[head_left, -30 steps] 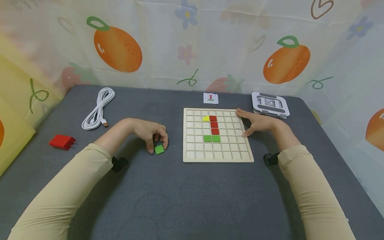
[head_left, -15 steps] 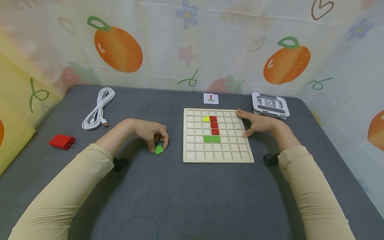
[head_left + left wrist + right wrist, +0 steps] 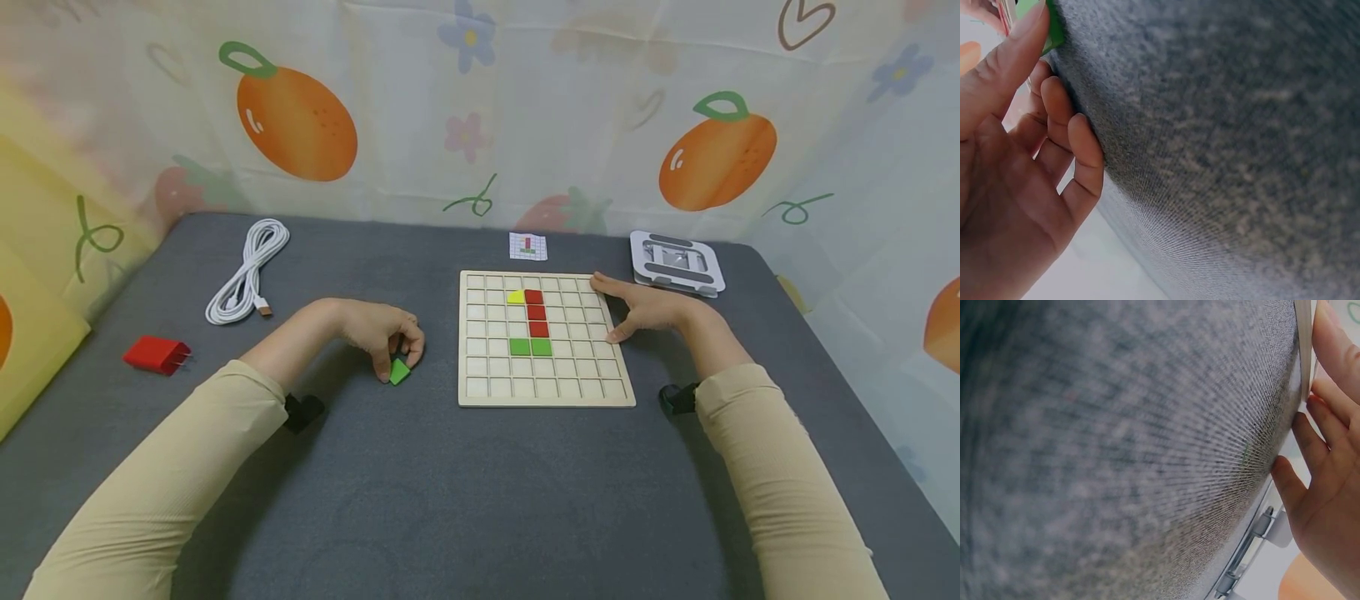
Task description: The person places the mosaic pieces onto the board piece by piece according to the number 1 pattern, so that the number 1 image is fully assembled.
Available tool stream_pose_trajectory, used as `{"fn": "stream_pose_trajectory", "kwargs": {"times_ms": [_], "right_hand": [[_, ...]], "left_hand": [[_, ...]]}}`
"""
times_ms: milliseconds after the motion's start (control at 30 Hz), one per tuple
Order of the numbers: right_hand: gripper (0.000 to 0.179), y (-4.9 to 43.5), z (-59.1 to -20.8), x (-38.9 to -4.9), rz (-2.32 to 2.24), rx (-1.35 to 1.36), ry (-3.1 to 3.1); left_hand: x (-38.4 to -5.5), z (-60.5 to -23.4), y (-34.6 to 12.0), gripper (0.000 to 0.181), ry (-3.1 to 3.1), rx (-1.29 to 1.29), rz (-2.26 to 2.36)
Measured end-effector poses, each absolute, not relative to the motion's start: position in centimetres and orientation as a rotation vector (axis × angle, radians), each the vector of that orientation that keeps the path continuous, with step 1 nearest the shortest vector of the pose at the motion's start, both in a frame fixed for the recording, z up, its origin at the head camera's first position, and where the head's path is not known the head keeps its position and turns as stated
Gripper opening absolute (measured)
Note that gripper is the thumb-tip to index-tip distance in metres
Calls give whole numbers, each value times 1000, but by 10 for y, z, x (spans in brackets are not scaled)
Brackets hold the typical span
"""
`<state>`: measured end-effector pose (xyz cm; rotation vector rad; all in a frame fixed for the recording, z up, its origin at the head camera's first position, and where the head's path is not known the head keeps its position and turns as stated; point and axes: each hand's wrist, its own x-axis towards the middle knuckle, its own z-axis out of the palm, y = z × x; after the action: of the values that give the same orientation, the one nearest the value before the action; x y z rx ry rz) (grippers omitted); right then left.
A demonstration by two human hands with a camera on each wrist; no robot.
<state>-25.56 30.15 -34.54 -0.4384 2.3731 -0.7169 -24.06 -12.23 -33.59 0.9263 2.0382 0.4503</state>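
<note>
In the head view, my left hand (image 3: 378,335) pinches a green tile (image 3: 400,372) between thumb and fingers, low over the grey tabletop left of the board. The left wrist view has this tile (image 3: 1055,30) at its top edge, partly behind the thumb. My right hand (image 3: 651,305) rests against the right side of a wooden grid board (image 3: 547,399), fingers fairly straight, with the index finger at the upper right corner and the thumb lower on the edge. On the board lie a yellow slant-sided piece (image 3: 515,297), a column of red tiles (image 3: 536,312) and two green tiles (image 3: 530,347).
Behind the board lies a small printed grid card (image 3: 528,246). A grey-white folding stand (image 3: 677,262) is close beyond my right hand. At the left are a coiled white cable (image 3: 243,275) and a red plug adapter (image 3: 156,356). A patterned curtain (image 3: 405,125) hangs behind the table.
The green tile has turned and tilted slightly in my left fingers, and that hand has shifted a little to the right. The right hand and the board stay put.
</note>
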Motion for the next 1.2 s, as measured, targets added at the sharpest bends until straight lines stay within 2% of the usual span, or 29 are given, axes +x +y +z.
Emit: {"fn": "stream_pose_trajectory", "kwargs": {"times_ms": [1200], "right_hand": [[110, 299, -344, -254, -709, -414, 2372]], "left_hand": [[-231, -334, -114, 14, 2088, 861, 652]]}}
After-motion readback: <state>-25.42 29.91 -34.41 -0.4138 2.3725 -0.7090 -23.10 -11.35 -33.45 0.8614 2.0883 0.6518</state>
